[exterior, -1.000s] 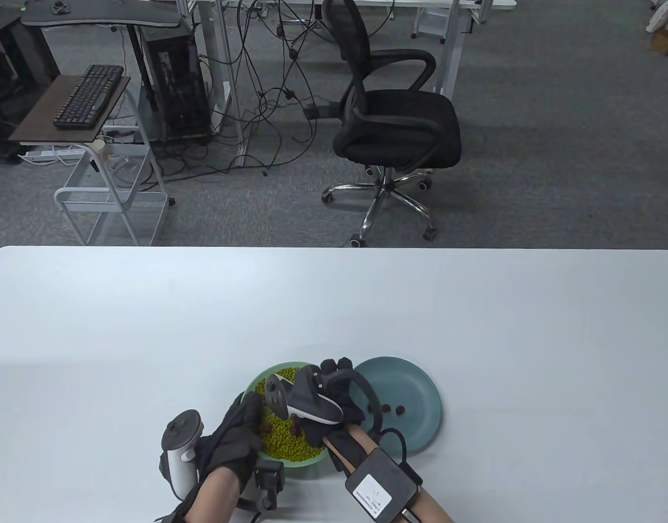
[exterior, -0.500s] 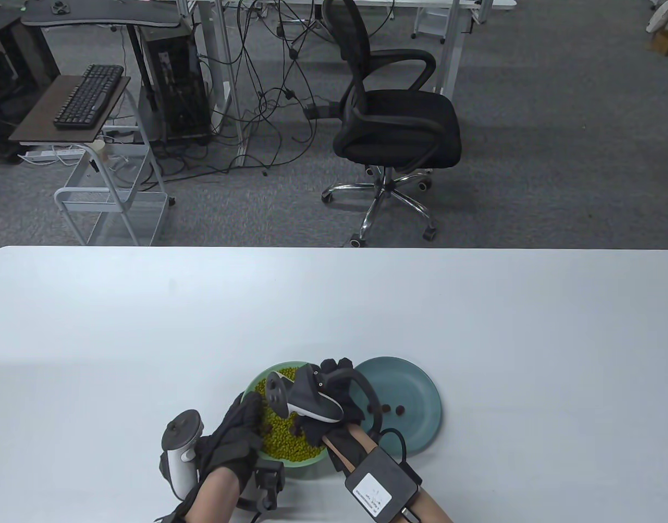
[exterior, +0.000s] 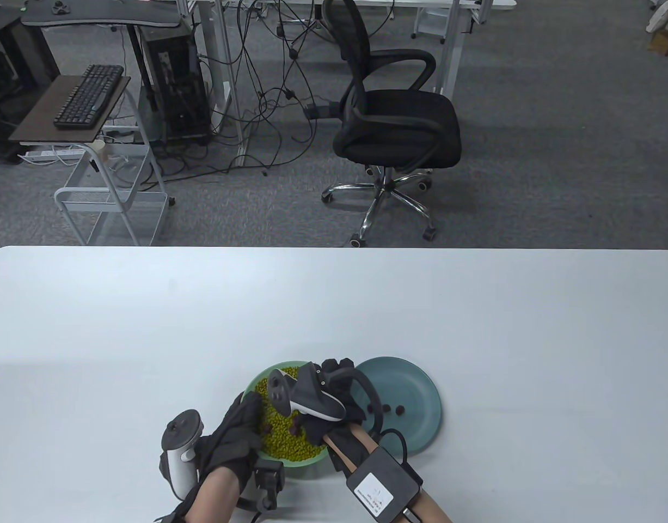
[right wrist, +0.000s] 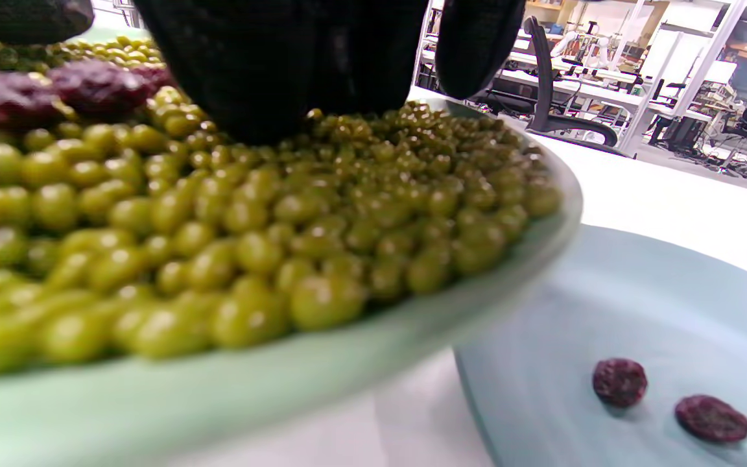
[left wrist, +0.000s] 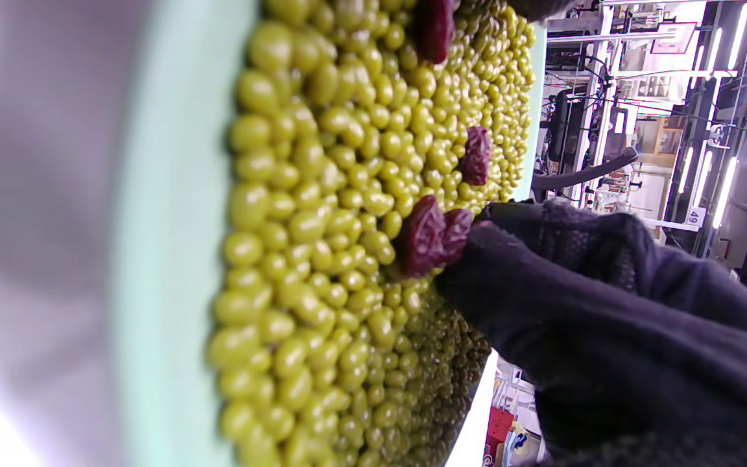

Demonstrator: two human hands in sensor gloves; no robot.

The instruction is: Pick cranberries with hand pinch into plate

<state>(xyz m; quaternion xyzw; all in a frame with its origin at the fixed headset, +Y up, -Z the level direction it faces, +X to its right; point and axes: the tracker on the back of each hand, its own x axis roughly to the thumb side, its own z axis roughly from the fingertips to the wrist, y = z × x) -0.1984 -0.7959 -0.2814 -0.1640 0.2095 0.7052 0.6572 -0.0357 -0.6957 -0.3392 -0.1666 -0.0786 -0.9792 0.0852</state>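
A pale green bowl (exterior: 304, 464) heaped with green beans (exterior: 285, 436) stands beside a teal plate (exterior: 421, 392) that holds a few cranberries (exterior: 387, 407) (right wrist: 620, 381). More cranberries (left wrist: 428, 237) lie among the beans. My left hand (exterior: 238, 427) lies over the bowl's left rim; in the left wrist view its fingertips (left wrist: 509, 259) touch a pair of cranberries. My right hand (exterior: 339, 389) hovers over the bowl's right half. In the right wrist view its fingers (right wrist: 283, 84) press down into the beans, and what they hold is hidden. Two cranberries (right wrist: 88, 84) lie just left of them.
The bowl's right edge overlaps the plate's rim (right wrist: 477, 363). Both stand near the front edge of the white table (exterior: 334, 305). An office chair (exterior: 393, 120) and a small wire cart (exterior: 110, 201) stand on the floor beyond the far edge.
The tracker on my right hand has tilted and shifted slightly to the right over the bowl. My left hand, the bowl and the plate have not moved.
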